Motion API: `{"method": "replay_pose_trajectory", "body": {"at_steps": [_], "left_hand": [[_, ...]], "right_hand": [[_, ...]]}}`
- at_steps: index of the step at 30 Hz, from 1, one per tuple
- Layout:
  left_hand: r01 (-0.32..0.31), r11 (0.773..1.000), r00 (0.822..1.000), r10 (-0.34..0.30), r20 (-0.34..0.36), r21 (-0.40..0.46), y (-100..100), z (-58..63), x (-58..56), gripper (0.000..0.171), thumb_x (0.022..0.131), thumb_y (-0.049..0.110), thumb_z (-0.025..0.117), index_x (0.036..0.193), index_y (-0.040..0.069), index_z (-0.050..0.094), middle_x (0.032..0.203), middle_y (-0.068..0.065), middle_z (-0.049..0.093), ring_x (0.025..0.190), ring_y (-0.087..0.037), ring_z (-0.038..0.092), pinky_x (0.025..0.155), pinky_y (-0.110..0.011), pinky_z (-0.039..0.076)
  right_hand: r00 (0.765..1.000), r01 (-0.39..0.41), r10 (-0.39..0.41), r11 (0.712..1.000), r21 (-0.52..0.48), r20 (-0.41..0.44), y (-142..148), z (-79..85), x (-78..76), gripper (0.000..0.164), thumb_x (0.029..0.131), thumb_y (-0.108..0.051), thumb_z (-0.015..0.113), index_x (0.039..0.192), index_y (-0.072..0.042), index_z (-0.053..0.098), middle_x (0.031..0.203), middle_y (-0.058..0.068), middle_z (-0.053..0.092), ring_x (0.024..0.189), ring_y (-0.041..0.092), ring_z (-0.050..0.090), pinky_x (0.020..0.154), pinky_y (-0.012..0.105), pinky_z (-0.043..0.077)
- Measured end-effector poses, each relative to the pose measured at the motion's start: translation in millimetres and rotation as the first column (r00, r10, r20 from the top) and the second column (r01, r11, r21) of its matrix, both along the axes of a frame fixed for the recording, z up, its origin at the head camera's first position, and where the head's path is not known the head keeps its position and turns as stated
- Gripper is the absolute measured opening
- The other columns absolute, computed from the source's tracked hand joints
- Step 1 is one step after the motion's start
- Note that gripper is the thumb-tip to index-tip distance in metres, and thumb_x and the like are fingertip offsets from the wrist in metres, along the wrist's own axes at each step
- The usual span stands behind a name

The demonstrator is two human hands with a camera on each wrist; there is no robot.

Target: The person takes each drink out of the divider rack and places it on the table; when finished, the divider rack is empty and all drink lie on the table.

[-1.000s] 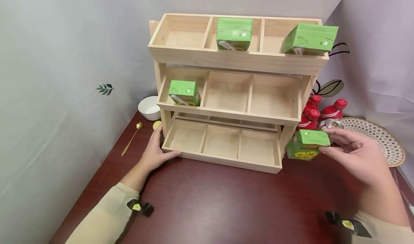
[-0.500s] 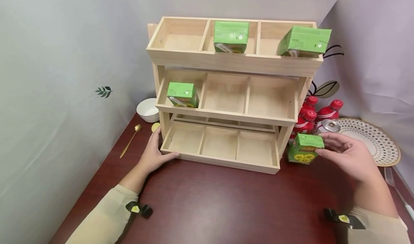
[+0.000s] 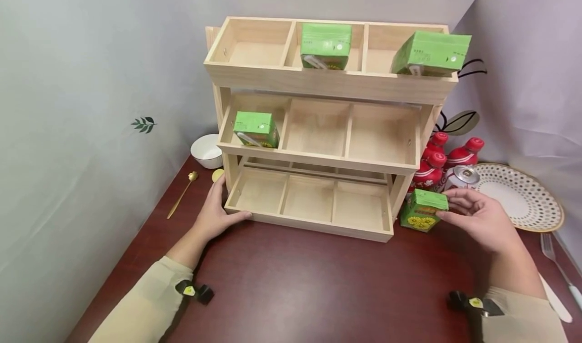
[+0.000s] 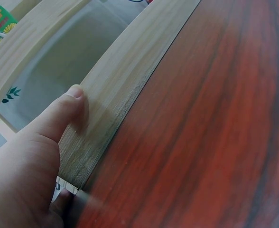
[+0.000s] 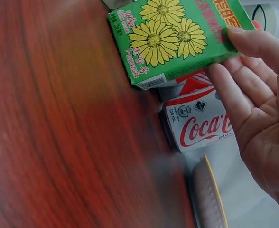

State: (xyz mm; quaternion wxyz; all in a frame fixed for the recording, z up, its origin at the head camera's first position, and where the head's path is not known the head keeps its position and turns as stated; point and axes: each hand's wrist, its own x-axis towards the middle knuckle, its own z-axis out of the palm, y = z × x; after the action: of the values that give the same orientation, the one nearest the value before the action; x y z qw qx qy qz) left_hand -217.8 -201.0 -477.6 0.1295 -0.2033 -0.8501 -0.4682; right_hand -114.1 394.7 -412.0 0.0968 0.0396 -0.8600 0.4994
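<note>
A three-tier wooden shelf [image 3: 318,222] with divided trays stands on the dark red table. My left hand [image 3: 215,214] holds its lower left corner, the thumb lying on the front board [image 4: 125,80]. Beside the shelf's lower right end is a green drink carton [image 3: 420,216] with yellow flowers, upright at the table. My right hand [image 3: 482,219] pinches this carton's right side between thumb and fingers, as the right wrist view shows. More green cartons sit in the shelf: one top middle [image 3: 325,47], one tilted at top right [image 3: 429,55], one in the middle tier's left compartment [image 3: 256,129].
Behind the held carton stand red-capped bottles [image 3: 466,153] and a Coca-Cola can [image 3: 461,177]. A dotted plate [image 3: 514,196] lies at right, with a fork [image 3: 548,247] and a white-handled utensil [image 3: 556,302]. At left are a white bowl [image 3: 206,151] and a gold spoon [image 3: 182,196].
My right hand has brought the carton slightly left and down to the table beside the shelf, still pinching it. The left hand keeps its place on the shelf corner. The head view shifts slightly.
</note>
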Motion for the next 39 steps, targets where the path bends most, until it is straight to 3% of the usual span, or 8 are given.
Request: {"method": "replay_pose_trajectory", "body": {"at_steps": [7, 11, 15, 20, 24, 27, 39], "left_hand": [[-0.009, 1.0, 1.0, 0.009, 0.007, -0.016, -1, 1.9, 0.4, 0.12, 0.057, 0.033, 0.095, 0.153, 0.028, 0.023, 0.144, -0.002, 0.037, 0.13, -0.022, 0.033, 0.104, -0.047, 0.029], [-0.002, 1.0, 1.0, 0.002, 0.021, -0.004, 1, 2.3, 1.1, 0.119, 0.058, 0.031, 0.095, 0.153, 0.027, 0.023, 0.143, -0.002, 0.037, 0.128, -0.02, 0.036, 0.102, -0.044, 0.034], [0.009, 1.0, 1.0, -0.009, 0.019, 0.012, 4, 9.7, 6.1, 0.117, 0.059, 0.025, 0.095, 0.153, 0.019, 0.025, 0.141, -0.007, 0.037, 0.127, -0.023, 0.038, 0.1, -0.046, 0.036], [0.03, 0.999, 1.0, -0.03, 0.002, 0.014, 11, 29.7, 17.7, 0.113, 0.061, 0.019, 0.094, 0.151, 0.005, 0.026, 0.139, -0.019, 0.038, 0.125, -0.03, 0.039, 0.098, -0.049, 0.037], [0.03, 1.0, 1.0, -0.03, 0.008, 0.0, 14, 37.6, 22.6, 0.112, 0.063, 0.018, 0.093, 0.15, 0.003, 0.025, 0.139, -0.021, 0.038, 0.125, -0.03, 0.04, 0.098, -0.046, 0.039], [0.031, 0.999, 0.999, -0.031, 0.011, 0.005, 14, 38.5, 23.2, 0.111, 0.063, 0.018, 0.093, 0.15, 0.003, 0.026, 0.139, -0.021, 0.038, 0.125, -0.029, 0.04, 0.099, -0.045, 0.038], [0.03, 1.0, 0.999, -0.03, 0.01, 0.007, 13, 36.7, 21.7, 0.112, 0.062, 0.019, 0.093, 0.15, 0.004, 0.026, 0.138, -0.02, 0.038, 0.125, -0.028, 0.04, 0.098, -0.045, 0.039]], "right_hand": [[0.995, -0.087, 0.082, 0.991, -0.102, -0.05, 1, -6.4, -3.2, 0.044, 0.077, 0.014, 0.073, 0.115, 0.007, 0.053, 0.099, -0.005, 0.071, 0.096, 0.003, 0.065, 0.075, 0.016, 0.051], [0.991, -0.124, 0.113, 0.979, -0.164, -0.075, 1, -11.9, -6.2, 0.044, 0.076, 0.017, 0.072, 0.115, 0.006, 0.053, 0.1, -0.003, 0.071, 0.096, 0.004, 0.065, 0.076, 0.016, 0.051], [0.988, -0.144, 0.129, 0.97, -0.195, -0.087, 1, -14.1, -8.0, 0.045, 0.076, 0.018, 0.071, 0.115, 0.006, 0.052, 0.101, -0.002, 0.071, 0.097, 0.005, 0.065, 0.076, 0.016, 0.051], [0.992, -0.106, 0.097, 0.987, -0.117, -0.083, 0, -11.3, -7.4, 0.044, 0.077, 0.016, 0.072, 0.115, 0.006, 0.053, 0.1, -0.004, 0.071, 0.095, 0.003, 0.065, 0.075, 0.015, 0.051], [0.997, -0.038, 0.037, 0.999, -0.014, -0.075, 0, -6.6, -5.0, 0.044, 0.077, 0.01, 0.075, 0.116, 0.004, 0.055, 0.098, -0.01, 0.07, 0.093, 0.0, 0.065, 0.073, 0.014, 0.05], [0.998, -0.017, 0.018, 1.0, 0.005, -0.062, 1, -3.6, -3.5, 0.044, 0.077, 0.008, 0.076, 0.116, 0.004, 0.055, 0.097, -0.011, 0.07, 0.092, -0.001, 0.065, 0.073, 0.013, 0.05], [0.997, -0.057, 0.057, 0.998, 0.003, -0.05, 0, -4.1, -5.3, 0.045, 0.079, 0.009, 0.074, 0.119, 0.005, 0.053, 0.101, -0.01, 0.07, 0.095, -0.001, 0.064, 0.074, 0.014, 0.05]]}}
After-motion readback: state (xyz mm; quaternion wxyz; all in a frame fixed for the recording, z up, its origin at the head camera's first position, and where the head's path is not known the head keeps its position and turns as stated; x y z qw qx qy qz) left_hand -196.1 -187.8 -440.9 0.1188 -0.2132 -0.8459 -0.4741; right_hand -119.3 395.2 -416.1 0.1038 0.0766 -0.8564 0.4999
